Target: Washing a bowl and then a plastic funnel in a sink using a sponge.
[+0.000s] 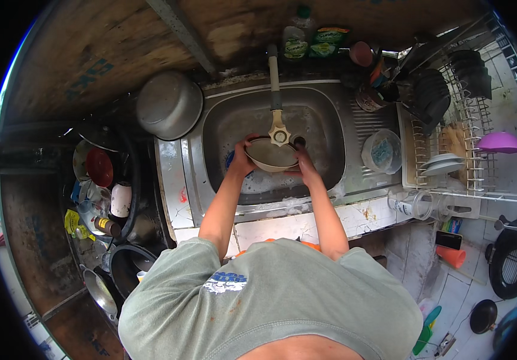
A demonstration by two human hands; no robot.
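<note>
A light bowl with a dark rim (272, 155) is held between both hands, low over the stainless steel sink basin (330, 166). My left hand (242, 157) grips its left side and my right hand (305, 164) grips its right side. The star-shaped tap nozzle (280, 135) hangs over the bowl's far rim; whether water runs from it I cannot tell. Soap suds (267, 182) lie on the basin's bottom below the bowl. A blue thing (230, 159) shows partly behind my left hand.
Left of the sink stand an upturned metal pot (168, 105) and a dark tub (135, 180) of dishes. On the right are a plastic tub with a blue sponge (381, 151) and a wire dish rack (472, 180). Dish soap containers (295, 42) stand behind the tap.
</note>
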